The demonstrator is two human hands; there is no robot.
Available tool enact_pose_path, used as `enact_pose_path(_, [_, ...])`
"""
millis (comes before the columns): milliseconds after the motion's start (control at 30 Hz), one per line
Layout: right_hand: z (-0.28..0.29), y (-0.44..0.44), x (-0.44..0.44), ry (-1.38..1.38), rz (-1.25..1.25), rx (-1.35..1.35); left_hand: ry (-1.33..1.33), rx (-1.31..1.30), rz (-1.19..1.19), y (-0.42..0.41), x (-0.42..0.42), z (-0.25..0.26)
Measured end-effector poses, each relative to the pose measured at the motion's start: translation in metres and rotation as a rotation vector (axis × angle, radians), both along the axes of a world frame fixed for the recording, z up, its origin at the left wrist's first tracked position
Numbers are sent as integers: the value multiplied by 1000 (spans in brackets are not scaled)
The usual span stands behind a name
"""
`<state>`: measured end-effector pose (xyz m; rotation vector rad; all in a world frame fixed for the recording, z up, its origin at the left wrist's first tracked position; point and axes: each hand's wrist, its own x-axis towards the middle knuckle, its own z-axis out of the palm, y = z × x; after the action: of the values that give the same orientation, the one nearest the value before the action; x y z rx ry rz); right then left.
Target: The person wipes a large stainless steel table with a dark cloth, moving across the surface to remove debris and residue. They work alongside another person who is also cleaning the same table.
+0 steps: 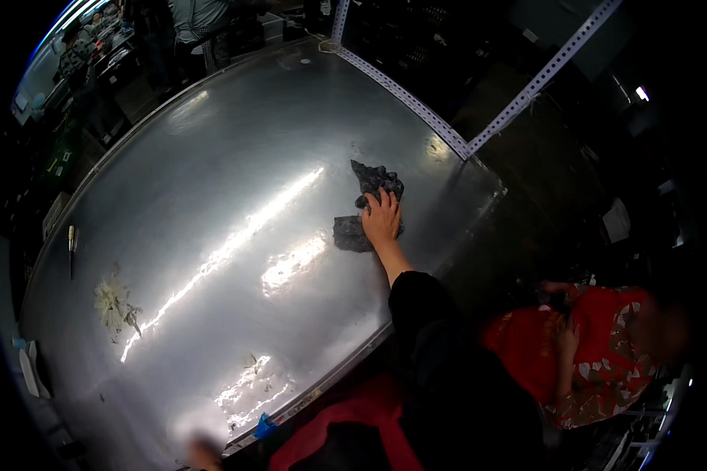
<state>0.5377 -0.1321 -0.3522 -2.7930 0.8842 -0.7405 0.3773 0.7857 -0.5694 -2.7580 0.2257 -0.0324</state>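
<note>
My right hand [382,220] lies palm down on dark, lumpy pieces, its fingers somewhat spread. Past the fingertips is a jagged black clump [379,178]. A blockier dark grey piece [352,234] sits just left of the palm. Their material is unclear, and the hand covers the area between them. All of this rests on a shiny metal-topped table [230,153]. Blurred at the bottom edge, my left hand [203,454] is only partly in view. Right above it is a pale, blurred, roundish thing [197,425]; whether the hand grips it cannot be made out.
A light-handled tool [71,250] and pale, frayed scraps [113,303] lie on the table's left side. A white object [32,368] is at the left edge. Blue material [265,425] sits on the near edge. Perforated metal posts [542,79] rise behind. A person in red [565,353] is at right.
</note>
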Motion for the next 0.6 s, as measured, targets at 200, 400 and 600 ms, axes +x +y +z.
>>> enact_pose_path(200, [-6,-4,-71,29,-13,111,-260,124,-48,-35,0,21])
enact_pose_path(400, [-13,-55,-97,49,29,48,-8,-319,349,-191,0,120])
enact_pose_path(600, [-23,-143,-41,87,56,-93,-429,-935,394,-287,-39,185])
